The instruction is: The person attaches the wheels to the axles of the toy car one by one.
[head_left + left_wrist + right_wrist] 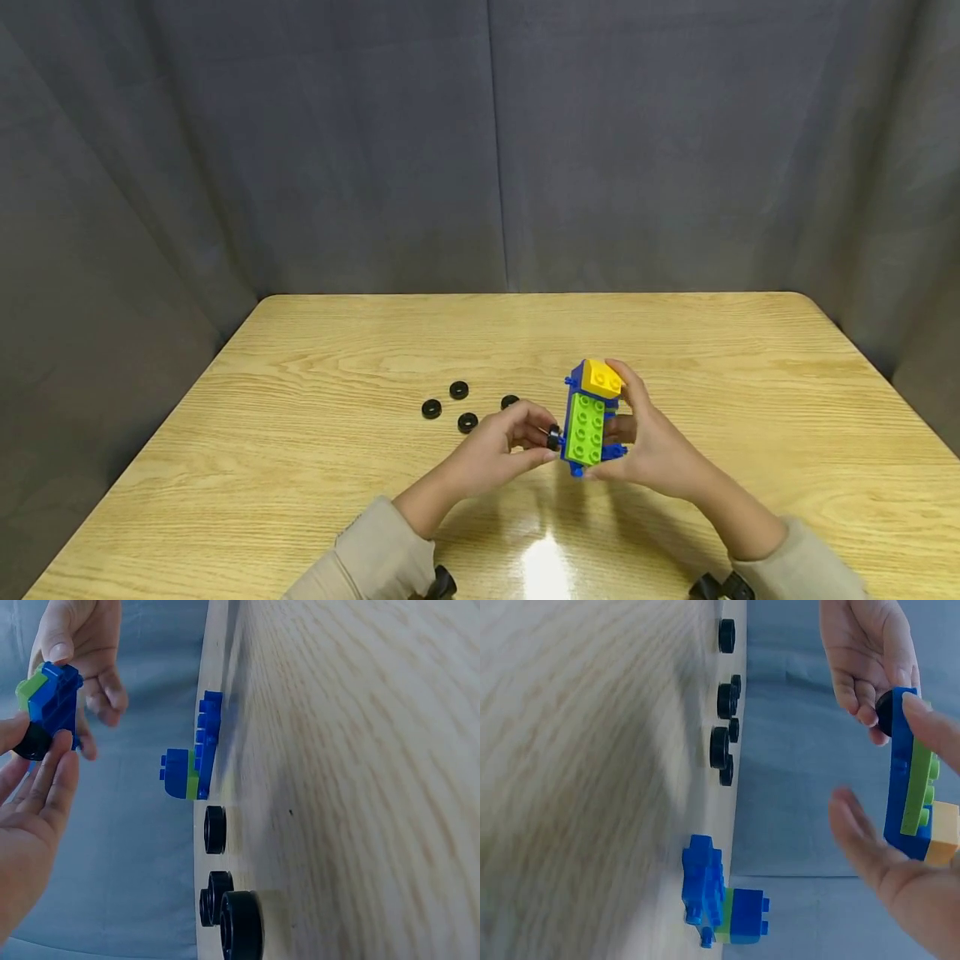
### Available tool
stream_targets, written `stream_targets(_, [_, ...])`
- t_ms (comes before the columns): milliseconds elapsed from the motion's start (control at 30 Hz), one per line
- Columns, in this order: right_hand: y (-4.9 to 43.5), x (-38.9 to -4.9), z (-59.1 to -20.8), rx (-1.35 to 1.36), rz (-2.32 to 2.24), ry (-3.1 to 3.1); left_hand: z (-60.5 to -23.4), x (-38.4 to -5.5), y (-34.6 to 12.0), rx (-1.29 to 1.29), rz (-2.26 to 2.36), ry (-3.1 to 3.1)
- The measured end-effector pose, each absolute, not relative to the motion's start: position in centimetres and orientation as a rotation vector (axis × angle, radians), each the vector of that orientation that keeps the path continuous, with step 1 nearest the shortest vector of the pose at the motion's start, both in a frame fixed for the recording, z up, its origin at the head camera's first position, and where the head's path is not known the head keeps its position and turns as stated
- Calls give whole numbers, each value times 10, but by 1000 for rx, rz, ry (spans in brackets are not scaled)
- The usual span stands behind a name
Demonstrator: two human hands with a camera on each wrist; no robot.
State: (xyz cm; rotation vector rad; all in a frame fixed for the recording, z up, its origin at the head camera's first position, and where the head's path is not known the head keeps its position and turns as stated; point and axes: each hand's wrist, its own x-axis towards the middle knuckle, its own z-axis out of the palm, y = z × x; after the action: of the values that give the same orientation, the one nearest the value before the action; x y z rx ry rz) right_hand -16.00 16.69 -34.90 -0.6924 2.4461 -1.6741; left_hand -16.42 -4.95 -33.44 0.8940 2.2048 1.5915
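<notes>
My right hand (660, 450) holds a toy brick car (588, 417) above the table, thumb at its near end and a finger at the far yellow brick (602, 379). The car has a blue base with a long lime-green brick (585, 429) on top. From the left side, my left hand (501, 446) pinches a black wheel (553, 437) against a blue axle stub of the car. In the left wrist view the wheel (31, 742) sits between thumb and fingertips, touching the blue base. Whether it is fully on the stub is hidden.
A second blue and green brick car (746, 916) stands on the table, mostly hidden in the head view behind the right hand and held car. Several loose black wheels (468, 422) lie left of the hands on the wooden table (337, 350). Grey curtains (360, 150) hang behind.
</notes>
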Motion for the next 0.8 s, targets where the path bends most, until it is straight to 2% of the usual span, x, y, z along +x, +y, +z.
stream_targets(200, [165, -161, -350, -676, -1847, 2100, -336, -164, -50, 876, 1594, 2204])
stream_targets(533, [167, -163, -352, -840, -1934, 1995, -337, -165, -50, 903, 1584, 2224])
stream_targets(800, [160, -159, -348, -575, -1984, 2078, -335, -165, -50, 901, 1570, 2273])
